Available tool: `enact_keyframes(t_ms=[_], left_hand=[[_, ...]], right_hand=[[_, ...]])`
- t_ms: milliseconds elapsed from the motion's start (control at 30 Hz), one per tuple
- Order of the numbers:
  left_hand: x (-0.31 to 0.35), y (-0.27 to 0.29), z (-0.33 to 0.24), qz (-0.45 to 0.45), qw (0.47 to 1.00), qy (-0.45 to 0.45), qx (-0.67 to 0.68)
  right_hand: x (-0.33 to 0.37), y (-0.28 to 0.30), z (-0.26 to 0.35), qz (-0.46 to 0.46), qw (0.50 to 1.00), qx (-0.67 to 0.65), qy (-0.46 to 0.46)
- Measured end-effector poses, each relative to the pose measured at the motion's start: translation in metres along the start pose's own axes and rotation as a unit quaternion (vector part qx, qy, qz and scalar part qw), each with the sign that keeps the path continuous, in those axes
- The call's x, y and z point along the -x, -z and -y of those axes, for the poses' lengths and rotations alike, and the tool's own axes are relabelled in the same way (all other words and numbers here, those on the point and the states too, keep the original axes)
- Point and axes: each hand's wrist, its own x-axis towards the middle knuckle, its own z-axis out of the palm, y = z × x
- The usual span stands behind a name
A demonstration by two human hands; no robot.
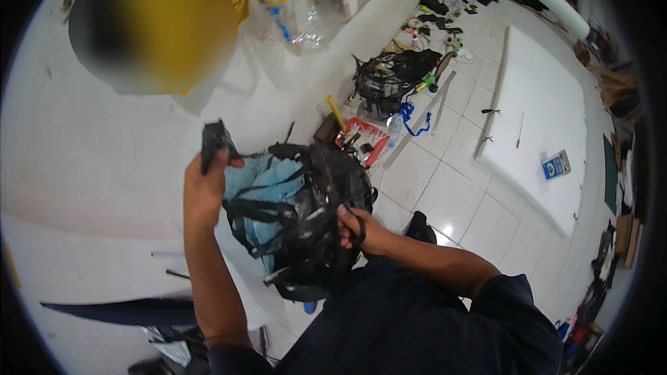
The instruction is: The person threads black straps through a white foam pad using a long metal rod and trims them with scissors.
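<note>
A black backpack (316, 236) with a light blue lining is held up in front of my body, its opening turned toward the upper left. My left hand (206, 177) is raised at the left of the opening. It is closed on a small black object (217, 140), dark and slightly shiny, whose kind I cannot make out. My right hand (356, 228) grips the bag's right side, with the fingers closed on its black fabric. Black straps cross the blue lining. The bag's inside is only partly visible.
Beyond the bag, a red tray (379, 144) of small items stands by the wall beside another black bag (392, 76). A white foam slab (535, 111) lies on the tiles at right, bearing a blue box (556, 165) and a thin screwdriver (519, 132). Clear plastic bags (313, 28) hang on the wall.
</note>
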Motion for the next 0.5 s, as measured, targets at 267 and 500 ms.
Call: enact_keyframes(t_ms=[267, 500], left_hand=[[-0.011, 0.062, -0.034, -0.048, 0.986, -0.065, 0.144], [-0.029, 0.14, -0.116, 0.029, 0.973, -0.216, 0.076]], right_hand=[[0.022, 0.036, 0.009, -0.031, 0.841, 0.541, -0.003], [-0.006, 0.044, -0.017, 0.038, 0.677, 0.735, 0.026]])
